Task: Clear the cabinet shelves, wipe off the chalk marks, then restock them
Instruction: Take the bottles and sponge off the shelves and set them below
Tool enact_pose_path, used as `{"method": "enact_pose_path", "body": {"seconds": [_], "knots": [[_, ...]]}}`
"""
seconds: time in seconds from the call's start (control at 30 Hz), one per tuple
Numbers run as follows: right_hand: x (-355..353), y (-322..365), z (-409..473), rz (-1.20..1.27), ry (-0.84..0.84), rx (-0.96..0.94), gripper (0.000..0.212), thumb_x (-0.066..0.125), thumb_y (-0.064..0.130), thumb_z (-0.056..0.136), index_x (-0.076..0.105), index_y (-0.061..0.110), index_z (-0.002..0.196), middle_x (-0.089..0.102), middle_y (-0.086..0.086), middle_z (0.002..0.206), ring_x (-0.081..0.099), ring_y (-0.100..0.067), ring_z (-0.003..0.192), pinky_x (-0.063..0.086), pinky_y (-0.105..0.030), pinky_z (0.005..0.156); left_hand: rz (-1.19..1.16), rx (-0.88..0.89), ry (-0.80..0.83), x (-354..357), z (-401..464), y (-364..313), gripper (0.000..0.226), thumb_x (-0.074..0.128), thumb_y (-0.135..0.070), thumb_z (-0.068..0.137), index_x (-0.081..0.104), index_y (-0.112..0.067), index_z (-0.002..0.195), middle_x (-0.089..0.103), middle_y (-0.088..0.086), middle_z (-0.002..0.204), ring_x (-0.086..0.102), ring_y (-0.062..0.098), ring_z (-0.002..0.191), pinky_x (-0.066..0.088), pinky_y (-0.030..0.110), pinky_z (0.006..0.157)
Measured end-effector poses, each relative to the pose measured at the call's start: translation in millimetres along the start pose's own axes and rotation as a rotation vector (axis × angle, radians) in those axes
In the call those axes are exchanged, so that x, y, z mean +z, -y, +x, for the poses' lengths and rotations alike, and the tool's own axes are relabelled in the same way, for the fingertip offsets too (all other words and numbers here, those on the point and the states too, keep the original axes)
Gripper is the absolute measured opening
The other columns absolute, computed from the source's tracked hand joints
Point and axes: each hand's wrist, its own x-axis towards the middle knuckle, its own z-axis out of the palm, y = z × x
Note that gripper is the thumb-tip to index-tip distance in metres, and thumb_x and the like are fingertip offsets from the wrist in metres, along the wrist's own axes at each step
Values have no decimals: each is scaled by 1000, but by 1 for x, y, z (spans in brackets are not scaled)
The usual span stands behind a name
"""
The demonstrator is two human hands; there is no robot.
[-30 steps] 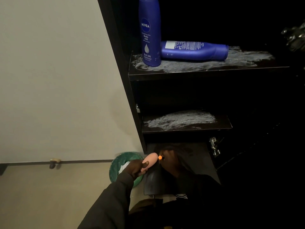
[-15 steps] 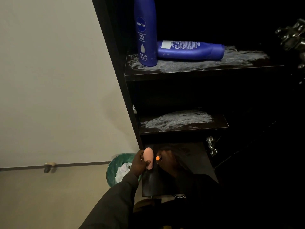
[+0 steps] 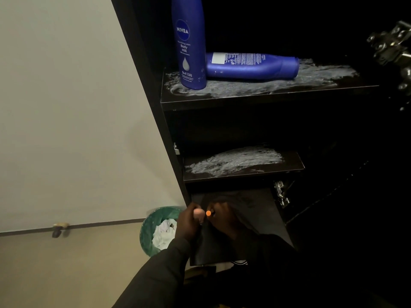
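So the pink thing in the left hand has swung round in the last second. It was lying out at an angle with its long pale body showing, and now it's turned nearly end-on, so only a rounded peach tip pokes out of the fist. The left grip is wrapped snug around it. The right hand has barely budged, fingers pinched on a small orange-tipped object that sits touching or just beside the peach tip. Can't tell what either item actually is, too dark down there.

Both hands are low, in front of the bottom shelf of the black cabinet, which looks dark and mostly bare from here.

My read: this is the clearing stage, far from done. On the top shelf the upright Nivea Body Milk bottle stands at the cabinet's left wall, and a second blue bottle lies on its side touching it, both sitting in white chalk smear. The middle shelf just below carries a chalk patch too and nothing else. No wiping can start on top until those bottles come off.

A green bin with white wads in it sits on the floor, just left of the cabinet's base.
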Motion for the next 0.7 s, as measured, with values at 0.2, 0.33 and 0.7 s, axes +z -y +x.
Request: {"method": "enact_pose_path", "body": {"seconds": [0.2, 0.33, 0.7], "knots": [[3, -1, 0, 52, -22, -10, 29, 45, 40, 65, 67, 21, 63, 64, 2, 60, 64, -21, 54, 47, -19, 49, 104, 27, 62, -5, 2, -5, 29, 74, -24, 65, 65, -23, 92, 69, -3, 83, 62, 18, 76, 50, 30, 67], [1, 1, 1, 22, -30, -1, 17, 53, 31, 66, 66, 21, 59, 62, 3, 57, 63, -19, 51, 43, -21, 49, 98, 64, 82, -8, 3, -6, 30, 72, -36, 67, 68, -27, 96, 72, -3, 88, 66, 19, 79, 52, 31, 70], [-9, 3, 1, 129, 144, 79, 9, 65, 16, 69, 72, 12, 74, 69, -8, 71, 68, -34, 67, 55, -31, 60, 83, 86, 83, -8, -2, -16, 53, 59, -55, 62, 72, -19, 99, 74, 4, 95, 67, 21, 86, 49, 27, 74]]}}
